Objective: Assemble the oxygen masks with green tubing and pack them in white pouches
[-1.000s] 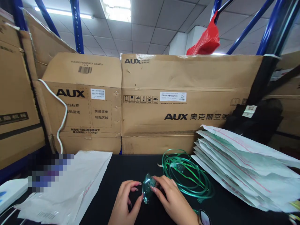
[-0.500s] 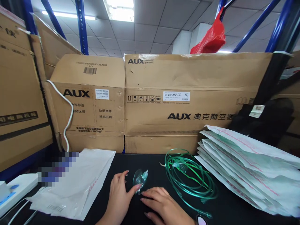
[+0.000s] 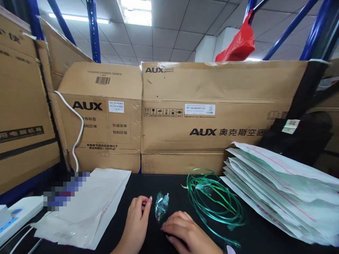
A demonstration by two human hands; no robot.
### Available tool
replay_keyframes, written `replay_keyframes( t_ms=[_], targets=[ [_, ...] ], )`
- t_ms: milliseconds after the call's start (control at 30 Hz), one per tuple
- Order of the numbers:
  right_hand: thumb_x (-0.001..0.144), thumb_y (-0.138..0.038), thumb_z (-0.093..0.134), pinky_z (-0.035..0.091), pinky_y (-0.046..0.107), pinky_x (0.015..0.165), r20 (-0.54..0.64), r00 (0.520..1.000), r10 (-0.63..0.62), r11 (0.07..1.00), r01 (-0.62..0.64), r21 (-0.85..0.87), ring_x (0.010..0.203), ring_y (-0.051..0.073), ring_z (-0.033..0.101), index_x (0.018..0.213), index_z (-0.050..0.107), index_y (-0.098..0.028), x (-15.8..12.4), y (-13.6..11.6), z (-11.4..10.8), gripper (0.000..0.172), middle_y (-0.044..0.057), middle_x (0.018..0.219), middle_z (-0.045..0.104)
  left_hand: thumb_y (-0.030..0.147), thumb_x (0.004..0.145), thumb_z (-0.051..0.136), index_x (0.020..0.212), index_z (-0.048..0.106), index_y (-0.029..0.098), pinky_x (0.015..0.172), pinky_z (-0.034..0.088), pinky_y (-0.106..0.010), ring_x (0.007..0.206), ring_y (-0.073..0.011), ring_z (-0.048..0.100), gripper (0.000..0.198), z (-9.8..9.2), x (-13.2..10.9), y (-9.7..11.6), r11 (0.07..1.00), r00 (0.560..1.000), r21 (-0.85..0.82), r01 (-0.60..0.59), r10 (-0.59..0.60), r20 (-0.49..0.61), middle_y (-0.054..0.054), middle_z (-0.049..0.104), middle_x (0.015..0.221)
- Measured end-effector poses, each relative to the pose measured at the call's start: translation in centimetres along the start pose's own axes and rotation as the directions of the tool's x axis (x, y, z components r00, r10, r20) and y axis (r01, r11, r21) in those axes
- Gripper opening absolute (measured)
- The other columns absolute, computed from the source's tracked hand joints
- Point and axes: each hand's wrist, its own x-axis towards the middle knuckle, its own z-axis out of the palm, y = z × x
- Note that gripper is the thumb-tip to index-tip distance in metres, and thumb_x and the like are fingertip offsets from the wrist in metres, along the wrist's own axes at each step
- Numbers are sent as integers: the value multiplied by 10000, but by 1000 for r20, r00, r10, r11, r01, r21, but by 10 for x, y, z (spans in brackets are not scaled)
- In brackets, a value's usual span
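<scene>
A small clear green plastic mask piece [image 3: 160, 209] stands on the black table top [image 3: 148, 183] between my two hands. My left hand [image 3: 137, 220] is just left of it with fingers curled in a loose pinch, apart from the piece. My right hand [image 3: 185, 233] lies below and to the right, fingers bent, fingertips at the base of the piece. A coil of green tubing [image 3: 214, 199] lies to the right of my hands.
A stack of white and clear pouches [image 3: 278, 183] lies at the right. A flat white pouch [image 3: 87, 204] lies at the left beside a white device [image 3: 16, 215]. Large AUX cardboard boxes [image 3: 212, 113] wall off the back edge.
The mask piece went from held in both hands to standing on the table. My left hand's fingers have curled in and my right hand has dropped lower.
</scene>
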Motion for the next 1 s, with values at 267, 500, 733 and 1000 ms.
replay_keyframes(
  t_ms=[267,500,733,1000],
  targets=[
    [689,-293,683,452,354,813,-142,969,202,972,-216,-89,896,221,545,1004,582,-237,11,-5,17,336,49,975,597,380,711,571,691,609,206,683,429,-344,731,-229,549,178,13,5,2,999,998,-46,4,-2,57,-33,558,730],
    [665,-224,693,456,416,748,-251,912,324,909,-374,-185,828,258,555,898,572,-191,26,-10,42,264,61,897,603,301,706,558,560,521,205,530,387,-272,533,-164,495,178,20,2,10,975,987,-199,97,-68,149,23,509,565],
    [729,-75,524,450,311,707,-265,908,326,939,-343,-21,785,192,548,783,517,-209,20,-6,38,144,26,843,566,363,735,545,634,517,194,576,417,-262,580,-162,547,199,20,-3,9,891,973,-418,178,-95,211,17,570,578],
    [724,-124,527,411,216,581,-222,920,324,843,-175,509,640,115,493,690,477,-187,17,-3,26,87,14,779,521,448,630,650,692,570,157,486,371,-226,522,-126,491,308,12,6,3,762,967,-602,239,-127,223,29,553,550]
  ],
)
